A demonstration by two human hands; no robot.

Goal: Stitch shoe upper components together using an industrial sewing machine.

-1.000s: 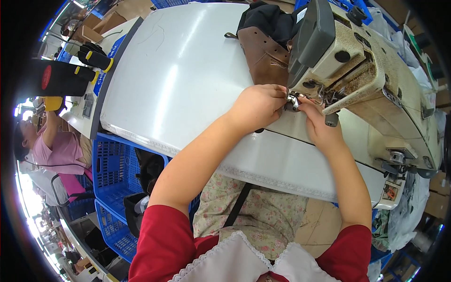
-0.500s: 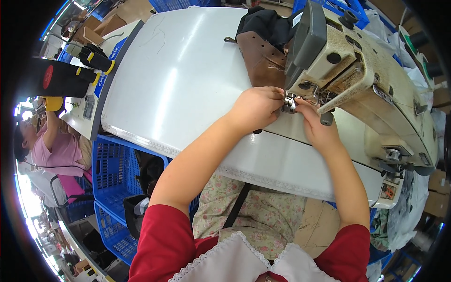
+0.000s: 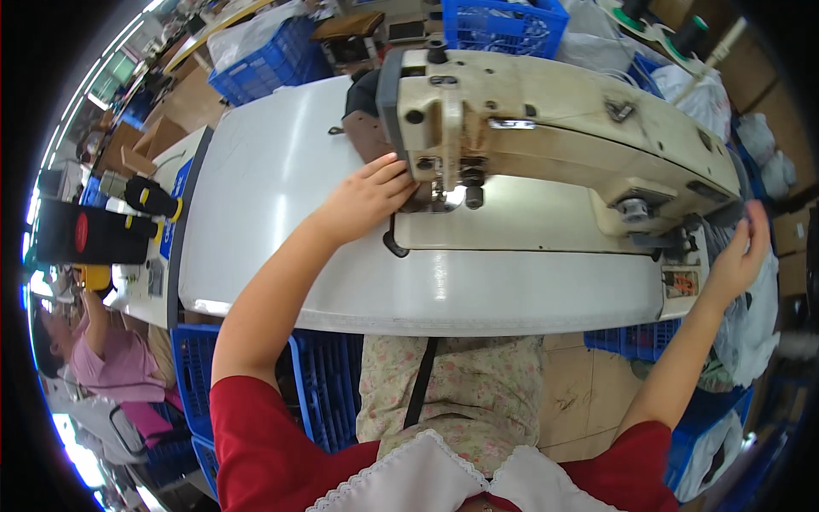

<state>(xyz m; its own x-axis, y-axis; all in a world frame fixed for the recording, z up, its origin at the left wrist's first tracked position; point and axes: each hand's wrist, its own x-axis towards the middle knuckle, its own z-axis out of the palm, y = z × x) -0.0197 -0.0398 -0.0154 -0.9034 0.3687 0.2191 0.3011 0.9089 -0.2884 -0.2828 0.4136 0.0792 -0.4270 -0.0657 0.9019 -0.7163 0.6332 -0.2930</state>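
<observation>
Brown material (image 3: 368, 136) lies flat on the white table (image 3: 273, 196), far of centre, its right part running under the head of the cream sewing machine (image 3: 563, 119). Only a strip shows left of the machine; the rest is hidden beneath it.

Head view. My left hand (image 3: 363, 200) rests palm down on the table, fingers (image 3: 394, 175) stretched toward the needle area and pressing the near edge of the brown material. Fingers lie close together, flat, not pinching anything. The needle and presser foot (image 3: 467, 192) stand just right of my fingertips, lit by a small bright spot on the machine bed.

My right hand (image 3: 740, 256) is well apart, out at the far right end of the machine, raised beside the handwheel (image 3: 738, 183). Fingers are open and slightly curled; I cannot tell whether they touch the wheel or the pale fabric behind it.

A dark curved piece (image 3: 394, 246) lies on the table just near of my left wrist, at the left corner of the machine bed.

Around: blue plastic crates (image 3: 320, 384) under the table's near edge by my knees, another blue crate (image 3: 503, 21) far behind the machine. Left of the table, a black holder (image 3: 85, 235) with yellow-and-black tools (image 3: 153, 198). Farther left, another person in a pink top (image 3: 115, 363) sits low at their own station.
</observation>
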